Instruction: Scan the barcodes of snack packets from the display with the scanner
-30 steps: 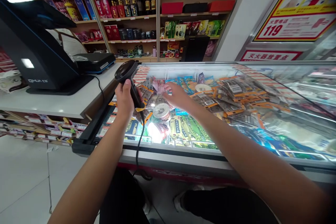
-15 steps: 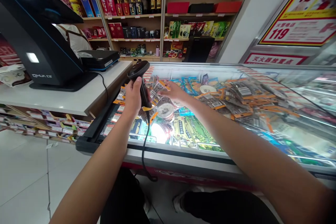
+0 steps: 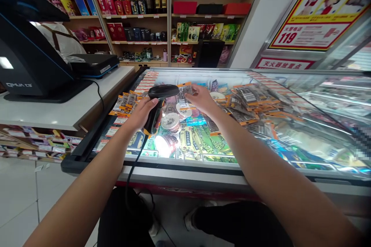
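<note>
My left hand (image 3: 144, 114) is wrapped round the handle of a black corded barcode scanner (image 3: 163, 92), whose head points right. Its cable (image 3: 135, 164) hangs down over the front of the glass-topped freezer (image 3: 185, 175). In my right hand (image 3: 203, 98) is a small clear snack packet (image 3: 184, 93) with orange edges and a barcode label, held just right of the scanner head. To the left, on the glass, lies a row of similar orange-edged packets (image 3: 125, 101). A larger heap of them (image 3: 255, 102) spreads to the right of my right hand. Round tubs (image 3: 170, 121) show beneath the glass.
A white counter (image 3: 95, 102) on the left carries a dark checkout terminal (image 3: 34, 58) and a black scale (image 3: 94, 63). Beyond it is a person in a white top (image 3: 59, 38). Shelves of boxes and bottles (image 3: 136, 4) line the back; a fire notice (image 3: 313, 27) hangs at right.
The view has turned slightly right. My left hand has tilted the scanner so its head faces the packet. My right hand has drawn the packet to the right, away from the scanner handle.
</note>
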Demonstrator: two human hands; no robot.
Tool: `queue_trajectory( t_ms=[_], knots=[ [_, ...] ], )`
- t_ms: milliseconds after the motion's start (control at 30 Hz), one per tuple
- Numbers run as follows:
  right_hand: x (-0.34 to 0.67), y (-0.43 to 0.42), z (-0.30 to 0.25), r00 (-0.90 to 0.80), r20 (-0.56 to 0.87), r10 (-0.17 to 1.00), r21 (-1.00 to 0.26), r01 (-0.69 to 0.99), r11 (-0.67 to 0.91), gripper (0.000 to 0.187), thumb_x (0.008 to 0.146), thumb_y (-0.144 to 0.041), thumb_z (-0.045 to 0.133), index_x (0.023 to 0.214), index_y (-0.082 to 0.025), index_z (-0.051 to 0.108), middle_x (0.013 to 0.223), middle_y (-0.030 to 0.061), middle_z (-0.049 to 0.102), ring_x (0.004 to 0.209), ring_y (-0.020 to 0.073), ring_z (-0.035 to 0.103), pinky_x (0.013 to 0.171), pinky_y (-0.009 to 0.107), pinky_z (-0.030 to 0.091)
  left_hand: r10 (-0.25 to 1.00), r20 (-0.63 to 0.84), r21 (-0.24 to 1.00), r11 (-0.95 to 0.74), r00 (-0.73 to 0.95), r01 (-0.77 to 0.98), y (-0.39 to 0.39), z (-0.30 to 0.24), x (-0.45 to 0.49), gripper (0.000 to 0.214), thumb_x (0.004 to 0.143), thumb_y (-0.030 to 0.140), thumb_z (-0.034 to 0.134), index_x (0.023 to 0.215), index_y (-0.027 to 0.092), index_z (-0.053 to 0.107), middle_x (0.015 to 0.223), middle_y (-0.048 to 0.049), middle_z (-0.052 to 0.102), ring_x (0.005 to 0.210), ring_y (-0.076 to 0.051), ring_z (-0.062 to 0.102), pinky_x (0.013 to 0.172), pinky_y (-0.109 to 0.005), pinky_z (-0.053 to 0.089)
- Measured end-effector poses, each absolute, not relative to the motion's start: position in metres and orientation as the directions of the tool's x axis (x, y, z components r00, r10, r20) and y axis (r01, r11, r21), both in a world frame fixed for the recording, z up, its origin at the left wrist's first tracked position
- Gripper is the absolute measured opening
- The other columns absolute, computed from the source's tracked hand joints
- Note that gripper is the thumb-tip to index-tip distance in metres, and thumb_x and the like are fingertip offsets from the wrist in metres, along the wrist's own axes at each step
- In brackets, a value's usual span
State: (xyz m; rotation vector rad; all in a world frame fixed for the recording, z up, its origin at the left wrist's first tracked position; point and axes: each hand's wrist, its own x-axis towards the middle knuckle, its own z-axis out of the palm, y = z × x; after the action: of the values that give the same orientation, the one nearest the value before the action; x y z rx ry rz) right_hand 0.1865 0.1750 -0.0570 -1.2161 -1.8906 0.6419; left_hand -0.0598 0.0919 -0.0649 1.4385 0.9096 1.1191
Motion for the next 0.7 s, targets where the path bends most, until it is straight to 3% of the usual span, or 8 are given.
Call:
queue_trajectory(
  t_ms=[167, 533, 700],
  knots=[
    [0.186, 0.180, -0.060, -0.208, 0.331, 0.920, -0.721, 0.573, 0.389, 0.011, 0.090, -0.033, 0.064, 0.087, -0.022, 0.063, 0.081, 0.0031, 0.062, 0.078, 0.0224, 0.057, 0.071, 0.033, 0.043, 0.956, 0.130, 0.991, -0.120, 0.264, -0.054, 0.091, -0.066, -0.058, 0.064, 0.081, 0.079, 0.067, 0.099, 0.018, 0.065, 0.058, -0.0055, 0.067, 0.039, -0.020, 0.061, 0.035, -0.028, 0.045],
    [0.191, 0.176, -0.053, -0.179, 0.342, 0.922, -0.723, 0.577, 0.380, 0.012, 0.092, -0.034, 0.063, 0.087, -0.023, 0.062, 0.082, 0.0050, 0.064, 0.077, 0.0233, 0.058, 0.070, 0.034, 0.043, 0.952, 0.124, 0.991, -0.104, 0.279, -0.085, 0.096, -0.068, -0.060, 0.069, 0.078, 0.083, 0.066, 0.101, 0.018, 0.063, 0.058, -0.0033, 0.066, 0.038, -0.019, 0.060, 0.033, -0.027, 0.043],
    [0.218, 0.192, -0.041, -0.032, 0.249, 0.968, -0.644, 0.741, 0.191, 0.030, 0.095, -0.038, 0.060, 0.069, -0.024, 0.054, 0.067, 0.0065, 0.058, 0.067, 0.0252, 0.059, 0.066, 0.038, 0.044, 0.976, 0.185, 0.977, -0.170, 0.116, -0.126, 0.098, -0.065, -0.059, 0.066, 0.077, 0.082, 0.067, 0.094, 0.019, 0.062, 0.056, -0.0019, 0.064, 0.037, -0.018, 0.058, 0.032, -0.027, 0.041]
  ],
)
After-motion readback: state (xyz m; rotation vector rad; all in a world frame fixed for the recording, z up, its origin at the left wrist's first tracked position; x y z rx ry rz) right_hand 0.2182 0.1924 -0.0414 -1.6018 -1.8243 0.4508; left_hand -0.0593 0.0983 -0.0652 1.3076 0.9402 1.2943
